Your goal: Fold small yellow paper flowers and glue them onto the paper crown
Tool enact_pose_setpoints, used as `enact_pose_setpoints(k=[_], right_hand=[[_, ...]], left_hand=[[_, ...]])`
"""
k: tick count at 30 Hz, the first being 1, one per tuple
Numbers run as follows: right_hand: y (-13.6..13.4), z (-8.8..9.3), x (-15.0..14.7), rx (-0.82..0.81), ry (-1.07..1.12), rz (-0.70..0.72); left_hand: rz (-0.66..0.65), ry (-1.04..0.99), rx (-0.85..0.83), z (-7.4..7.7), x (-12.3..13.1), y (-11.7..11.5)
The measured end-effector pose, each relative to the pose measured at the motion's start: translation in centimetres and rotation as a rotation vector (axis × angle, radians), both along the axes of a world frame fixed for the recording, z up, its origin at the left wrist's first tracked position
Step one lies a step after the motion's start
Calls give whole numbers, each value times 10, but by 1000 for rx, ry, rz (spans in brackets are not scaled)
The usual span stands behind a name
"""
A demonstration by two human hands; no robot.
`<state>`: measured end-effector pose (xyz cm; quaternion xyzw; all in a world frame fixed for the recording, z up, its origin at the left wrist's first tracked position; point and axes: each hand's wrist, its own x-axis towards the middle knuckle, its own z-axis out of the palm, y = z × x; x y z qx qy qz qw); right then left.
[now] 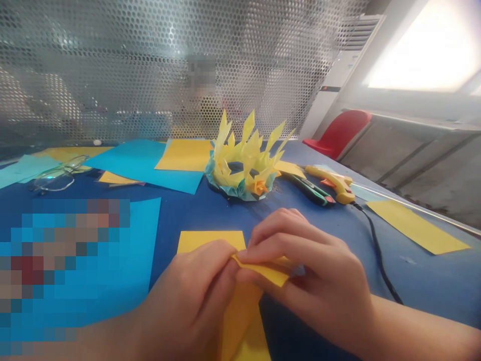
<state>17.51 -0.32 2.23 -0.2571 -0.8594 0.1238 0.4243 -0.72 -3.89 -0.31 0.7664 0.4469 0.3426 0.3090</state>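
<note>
Low in the head view, my left hand [203, 283] and my right hand [315, 260] meet over the table. Both are closed, pinching a small folded piece of yellow paper [272, 272] between thumbs and fingers. The fold's left end disappears behind my left fingers. Beneath them lies yellow paper [210, 239], partly covered by the hands. Just beyond stands a paper crown [244, 155] with pale yellow spikes, a crinkled light-blue base and an orange paper flower [260, 187] on its front.
To the right of the crown are a green-and-black box cutter [310, 189] and a yellow glue gun [334, 183] with a black cord. A yellow sheet [417, 225] lies farther right. Blue sheets [131, 160] and eyeglasses [56, 178] are on the left. A perforated metal screen [150, 65] rises behind.
</note>
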Motion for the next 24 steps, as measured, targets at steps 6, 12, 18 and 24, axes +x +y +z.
enact_pose_setpoints(k=[6,12,18,24], right_hand=[[1,2,1,-72,2,50],[2,4,-2,-309,-49,-78],[4,4,-3,-537,-105,-138],[5,2,-1,-588,-60,-127]], left_hand=[[13,-80,-39,1,1,1],[40,-46,-32,2,2,1],[53,-9,31,2,3,1],[75,-3,34,1,3,1]])
